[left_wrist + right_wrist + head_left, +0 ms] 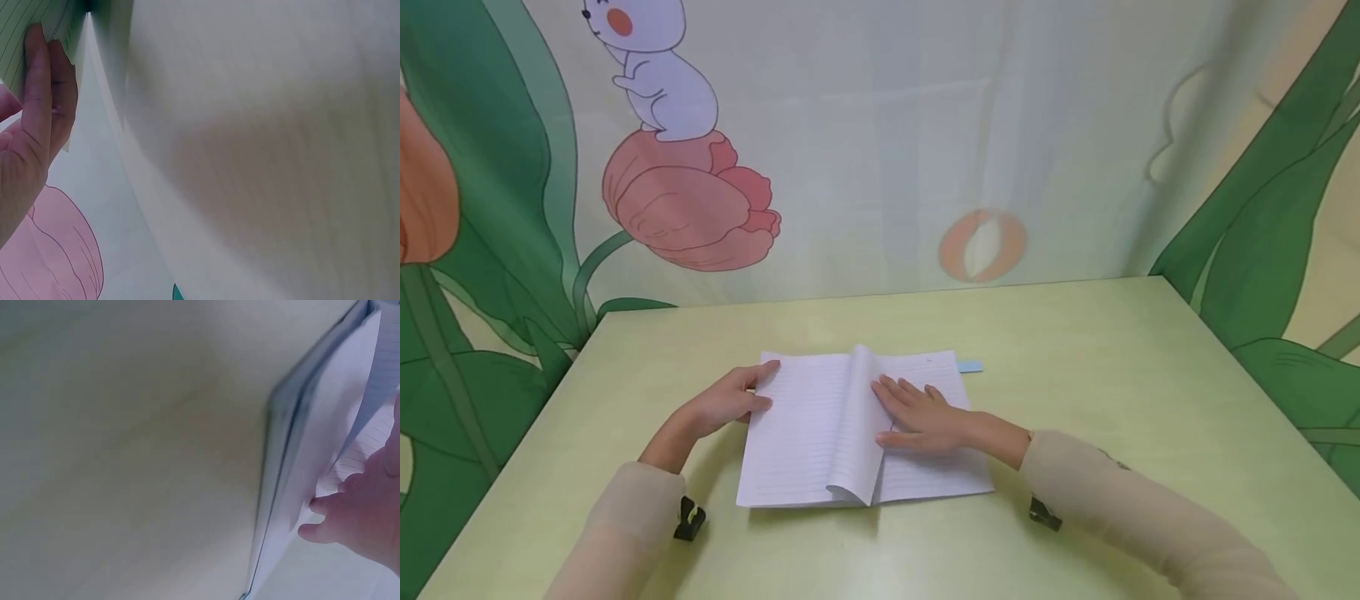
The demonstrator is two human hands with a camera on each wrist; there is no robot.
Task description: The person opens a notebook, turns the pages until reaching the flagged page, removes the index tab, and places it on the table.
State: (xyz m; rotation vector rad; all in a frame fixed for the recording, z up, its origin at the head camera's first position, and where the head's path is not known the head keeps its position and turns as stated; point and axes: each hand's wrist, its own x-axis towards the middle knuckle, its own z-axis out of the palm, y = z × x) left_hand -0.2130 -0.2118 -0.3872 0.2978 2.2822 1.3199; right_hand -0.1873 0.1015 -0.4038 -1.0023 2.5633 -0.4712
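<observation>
An open lined notebook (793, 433) lies on the table, with one page (853, 433) standing up and curling over near the middle. My left hand (726, 402) holds the notebook's left edge, thumb on the page; in the left wrist view the fingers (39, 94) lie along the lined paper. My right hand (925, 421) rests flat on the right side, fingers stretched towards the spine and fingertips at the curled page. From the right wrist view, the right hand (362, 512) shows beside the notebook's edge (312, 444), seen from the side.
A light blue tab (970, 367) sticks out past the notebook's upper right edge. The pale green table (1112, 367) meets a printed curtain (865, 167) at the back. Black clips (689, 518) show beneath both sleeves.
</observation>
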